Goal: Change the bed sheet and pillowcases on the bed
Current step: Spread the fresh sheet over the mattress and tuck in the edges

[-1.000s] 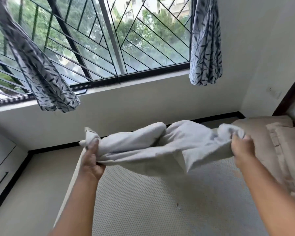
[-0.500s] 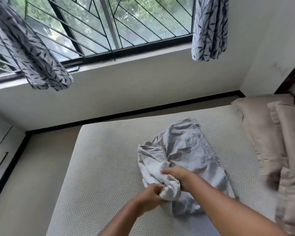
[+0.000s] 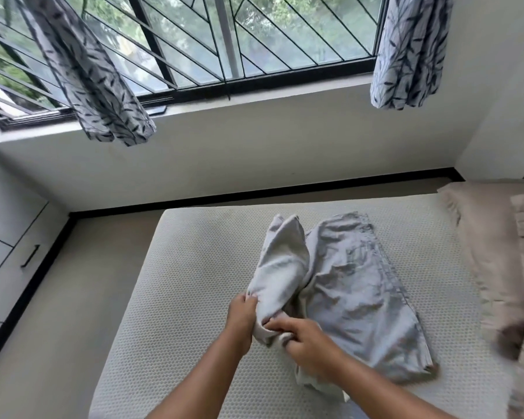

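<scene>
A crumpled light grey sheet (image 3: 354, 285) lies on the bare dotted mattress (image 3: 194, 267). One fold of the cloth stands up on its left side. My left hand (image 3: 244, 313) grips that raised fold from the left. My right hand (image 3: 303, 337) pinches the bunched cloth just beside it, the two hands almost touching. Beige pillows (image 3: 496, 252) are stacked at the right end of the mattress.
A wall with a barred window (image 3: 224, 49) runs along the far side of the bed, and patterned curtains (image 3: 88, 74) hang at both ends. A floor strip (image 3: 52, 313) and a white cabinet (image 3: 9, 246) with a black handle lie to the left.
The sheet, held spread in the air between my hands a second ago, now lies on the mattress. My hands have come together at its near edge and a fold has risen on the left.
</scene>
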A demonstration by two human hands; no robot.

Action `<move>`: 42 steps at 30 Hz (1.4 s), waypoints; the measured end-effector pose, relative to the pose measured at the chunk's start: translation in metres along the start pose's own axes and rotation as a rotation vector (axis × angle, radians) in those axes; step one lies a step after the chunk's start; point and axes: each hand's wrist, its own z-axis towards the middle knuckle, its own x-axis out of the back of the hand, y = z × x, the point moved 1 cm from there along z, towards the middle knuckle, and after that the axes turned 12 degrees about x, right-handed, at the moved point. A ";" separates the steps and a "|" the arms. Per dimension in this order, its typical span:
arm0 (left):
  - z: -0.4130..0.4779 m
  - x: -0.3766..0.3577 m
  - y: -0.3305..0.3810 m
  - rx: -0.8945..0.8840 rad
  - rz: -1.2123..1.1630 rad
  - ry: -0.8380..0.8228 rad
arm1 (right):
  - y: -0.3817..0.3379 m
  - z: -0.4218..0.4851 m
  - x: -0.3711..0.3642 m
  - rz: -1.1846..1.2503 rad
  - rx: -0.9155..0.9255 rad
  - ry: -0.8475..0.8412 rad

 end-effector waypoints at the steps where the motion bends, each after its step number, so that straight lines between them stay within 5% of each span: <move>1: -0.001 -0.004 0.000 -0.052 0.056 0.055 | -0.001 -0.002 0.001 0.135 -0.042 0.030; 5: -0.011 -0.028 -0.005 -0.159 0.104 -0.074 | -0.002 0.011 0.020 0.533 -0.331 0.286; 13: -0.035 -0.051 -0.044 -0.180 0.257 -0.438 | 0.023 0.008 0.032 0.694 -0.783 0.390; 18: -0.033 -0.047 -0.048 -0.004 0.101 -0.313 | 0.037 0.007 0.023 0.737 -0.753 0.582; 22: -0.022 -0.038 -0.047 0.036 0.197 -0.278 | 0.039 0.007 0.025 0.589 -0.731 0.691; 26: -0.009 -0.023 -0.043 0.000 0.169 -0.098 | 0.042 0.012 0.046 0.852 -0.659 0.860; 29: 0.005 0.001 -0.036 -0.064 0.417 0.030 | 0.036 0.001 0.077 0.801 -0.660 0.736; 33: 0.019 0.032 -0.033 -0.046 1.365 -0.002 | 0.028 -0.020 0.103 0.118 -0.706 -0.024; 35: 0.023 0.038 -0.031 -0.023 1.571 0.032 | 0.032 -0.025 0.110 -0.099 -0.780 -0.142; 37: 0.024 0.042 -0.022 -0.048 1.400 0.076 | 0.041 -0.027 0.118 0.124 -0.738 0.052; 42: 0.008 0.047 0.067 -0.154 0.025 0.037 | 0.008 -0.001 0.175 0.890 -0.461 0.777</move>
